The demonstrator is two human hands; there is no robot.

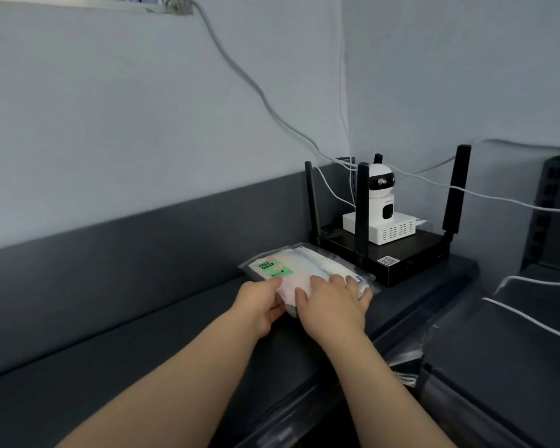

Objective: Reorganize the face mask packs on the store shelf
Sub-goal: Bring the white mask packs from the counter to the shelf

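Your left grip pinches the near left edge of the face mask pack, thumb on top just below the green label and the other fingers curled under the edge. Your right grip is released and lies flat on the pack's near right part, fingers spread and fairly straight, pressing down on the clear wrapper without closing round it. The pack lies flat on the dark shelf, near the corner of the room, with its far right corner just beside the black router; whether the two touch cannot be told. Through the wrapper you can see white and pale pink folded masks. The router has upright black antennas, one just behind the pack. On the router sits a white vented box, and on that stands a small white security camera with a dark band across its round head. Grey cables run down the pale wall to these devices, and more white cable trails over the neighbouring dark shelf on your right. In the gap between the two shelves some crumpled clear plastic shows, too unclear to name its contents.
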